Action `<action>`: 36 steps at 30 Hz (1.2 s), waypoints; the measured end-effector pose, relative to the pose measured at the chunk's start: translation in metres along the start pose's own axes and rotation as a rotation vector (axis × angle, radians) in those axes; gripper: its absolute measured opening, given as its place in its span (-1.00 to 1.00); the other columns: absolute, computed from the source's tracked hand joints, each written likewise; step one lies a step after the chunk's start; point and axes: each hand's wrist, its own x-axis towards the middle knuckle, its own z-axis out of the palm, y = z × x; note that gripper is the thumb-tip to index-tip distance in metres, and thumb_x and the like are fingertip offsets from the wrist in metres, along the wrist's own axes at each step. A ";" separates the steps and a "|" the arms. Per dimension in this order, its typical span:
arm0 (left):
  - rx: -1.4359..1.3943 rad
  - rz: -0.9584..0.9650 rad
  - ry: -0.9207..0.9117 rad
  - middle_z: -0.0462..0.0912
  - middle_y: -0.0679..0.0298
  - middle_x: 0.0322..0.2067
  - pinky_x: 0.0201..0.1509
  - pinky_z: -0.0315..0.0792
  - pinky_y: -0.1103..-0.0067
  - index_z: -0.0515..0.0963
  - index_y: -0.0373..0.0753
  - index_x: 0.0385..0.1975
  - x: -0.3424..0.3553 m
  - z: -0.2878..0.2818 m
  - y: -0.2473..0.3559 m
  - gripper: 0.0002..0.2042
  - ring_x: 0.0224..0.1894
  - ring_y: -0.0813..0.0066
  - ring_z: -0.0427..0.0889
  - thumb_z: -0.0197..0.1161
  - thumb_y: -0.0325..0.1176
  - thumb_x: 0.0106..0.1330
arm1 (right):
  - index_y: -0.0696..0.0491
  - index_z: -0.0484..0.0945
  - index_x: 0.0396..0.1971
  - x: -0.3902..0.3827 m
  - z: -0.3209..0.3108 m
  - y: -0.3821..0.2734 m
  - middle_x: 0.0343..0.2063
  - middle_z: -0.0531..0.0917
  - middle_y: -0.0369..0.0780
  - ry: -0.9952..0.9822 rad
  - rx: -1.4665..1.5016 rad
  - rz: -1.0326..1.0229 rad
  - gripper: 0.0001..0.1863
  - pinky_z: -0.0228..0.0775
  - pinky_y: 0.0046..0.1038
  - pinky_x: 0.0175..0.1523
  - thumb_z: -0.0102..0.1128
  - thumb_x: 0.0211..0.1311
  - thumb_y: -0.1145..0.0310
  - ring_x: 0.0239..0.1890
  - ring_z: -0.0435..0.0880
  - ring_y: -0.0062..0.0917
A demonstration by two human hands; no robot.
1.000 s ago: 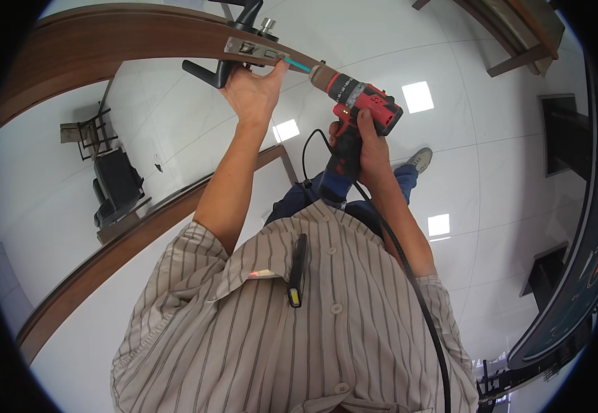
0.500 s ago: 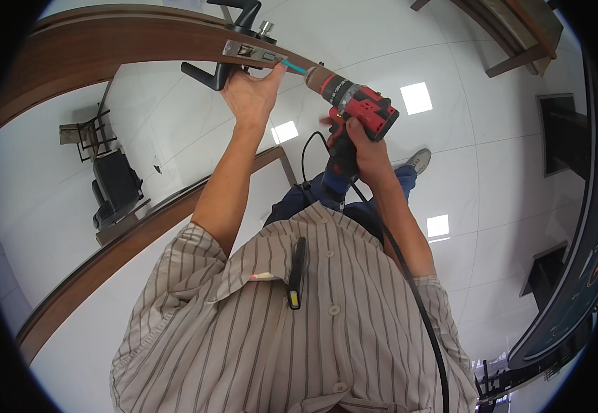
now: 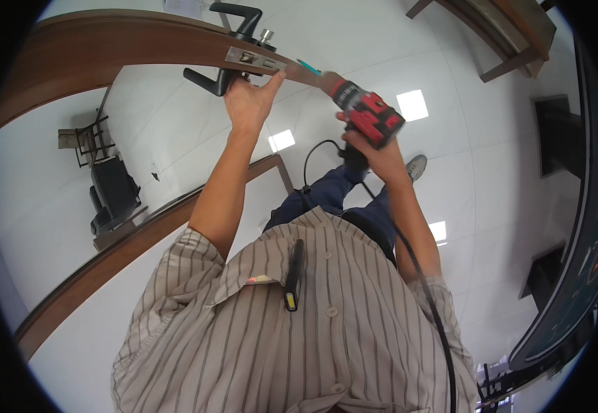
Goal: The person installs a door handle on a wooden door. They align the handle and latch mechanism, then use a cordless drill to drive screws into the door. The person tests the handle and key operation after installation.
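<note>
A brown wooden door runs across the upper left, its edge facing me. Set into that edge is a metal lock plate, with black lever handles on both faces. My left hand grips the door beside the lock, thumb at the plate's near end; its other fingers are partly hidden behind the handle side. In my right hand is a red and black cordless drill, fingers wrapped round its grip. Its teal bit points at the door edge, with a gap between its tip and the plate.
A black cable hangs past my right forearm. A wood-framed white panel crosses the left side. Beyond it are a black chair and a small seat. A wooden bench stands upper right, a dark screen at far right.
The drill and my right hand have moved right and slightly down, taking the bit away from the lock plate's end. My left hand stays at the door with its thumb by the plate.
</note>
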 end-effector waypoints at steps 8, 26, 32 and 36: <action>-0.807 -0.249 -0.203 0.67 0.08 -0.10 0.11 0.42 0.50 0.48 -0.39 -0.01 -0.007 -0.016 -0.044 -0.72 -0.02 0.42 0.63 0.14 -0.33 0.42 | 0.00 0.51 0.05 -0.065 -0.037 0.023 -0.07 0.71 -0.11 0.427 0.501 0.301 -0.58 0.56 -0.46 -0.18 0.11 0.45 -0.01 -0.30 0.68 -0.47; -1.515 -0.623 -0.651 0.67 0.17 -0.36 -0.31 0.44 0.49 0.59 -0.22 -0.25 0.010 -0.016 -0.063 -0.67 -0.44 0.36 0.60 0.06 -0.06 0.46 | -0.05 0.54 0.00 -0.168 -0.075 -0.044 -0.09 0.69 -0.21 0.774 0.365 0.076 -0.64 0.52 -0.47 -0.18 0.15 0.43 0.00 -0.29 0.63 -0.52; -0.710 -0.174 -0.296 0.62 0.36 -0.50 -0.49 0.34 0.55 0.62 -0.32 -0.30 0.013 -0.017 -0.064 -0.73 -0.55 0.50 0.50 0.26 -0.19 0.40 | -0.04 0.55 -0.01 -0.172 -0.073 -0.041 -0.11 0.71 -0.20 0.771 0.388 0.049 -0.63 0.53 -0.46 -0.19 0.16 0.43 0.00 -0.29 0.64 -0.52; -0.130 0.287 -0.049 0.66 0.20 -0.54 -0.29 0.51 0.46 0.64 -0.42 -0.31 0.014 -0.027 -0.058 -0.66 -0.47 0.44 0.61 0.31 -0.16 0.35 | -0.03 0.55 -0.01 -0.171 -0.072 -0.037 -0.12 0.72 -0.20 0.778 0.402 0.064 -0.63 0.53 -0.46 -0.20 0.15 0.43 0.01 -0.30 0.65 -0.51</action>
